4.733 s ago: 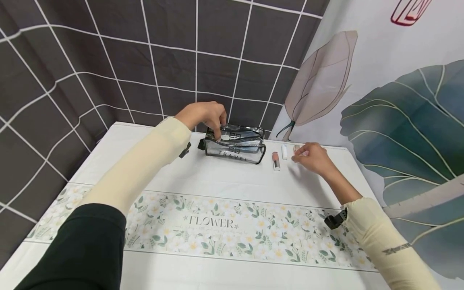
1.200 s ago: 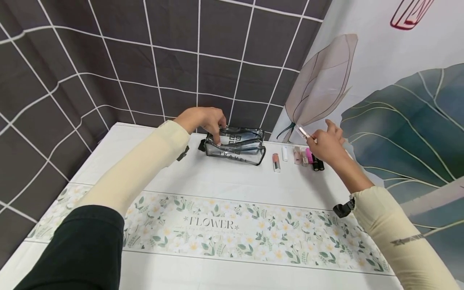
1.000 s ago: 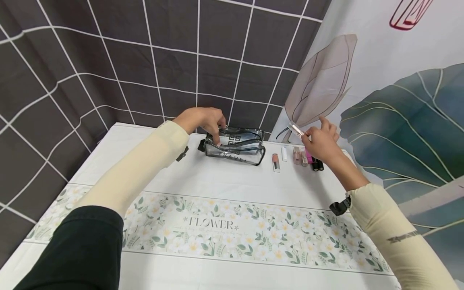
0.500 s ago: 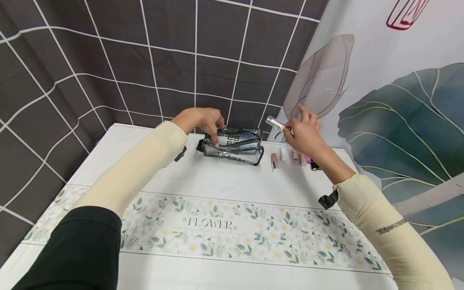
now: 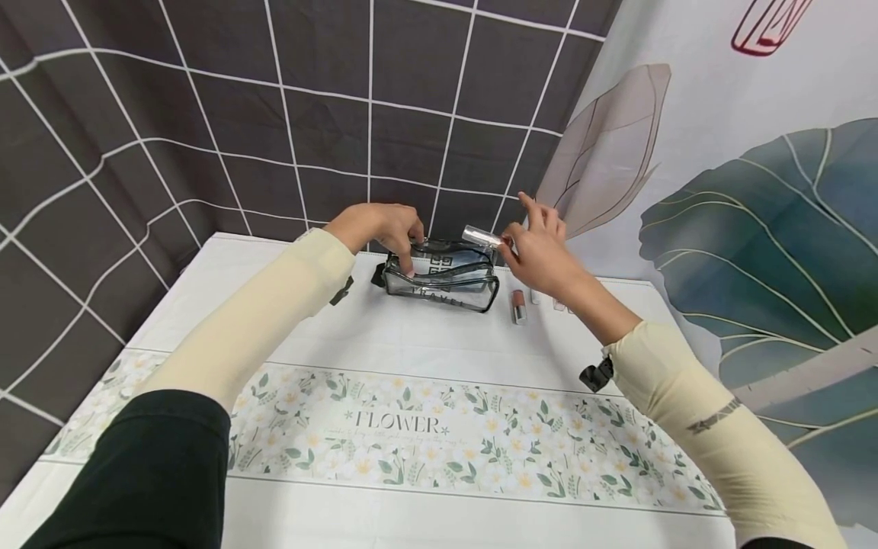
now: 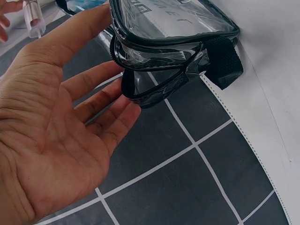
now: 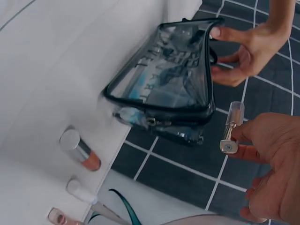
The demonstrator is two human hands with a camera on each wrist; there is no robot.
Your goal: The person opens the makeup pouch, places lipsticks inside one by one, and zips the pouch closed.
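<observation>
A clear travel pouch [image 5: 439, 286] with black trim stands at the table's back edge. The left hand [image 5: 384, 227] grips its left end; in the left wrist view the left hand [image 6: 70, 122] has its thumb on the near side and its fingers against the far side. Pinched between thumb and finger of the right hand [image 5: 542, 248] is a clear-capped lipstick tube [image 5: 482, 235], held over the pouch's right end. In the right wrist view the tube [image 7: 233, 119] is beside the pouch [image 7: 164, 79], apart from it, and the right hand's [image 7: 276, 164] other fingers are loosely curled.
A coral tube with a silver end [image 5: 518, 306] lies right of the pouch. Beyond it are a white tube [image 7: 80, 191] and a pinkish one [image 7: 63, 217]. A floral band [image 5: 411, 442] crosses the white table; a dark grid-patterned cloth [image 5: 329, 122] hangs behind.
The right hand has moved left with the clear-capped tube, from above the small cosmetics to above the pouch's right end. The left hand stays on the pouch.
</observation>
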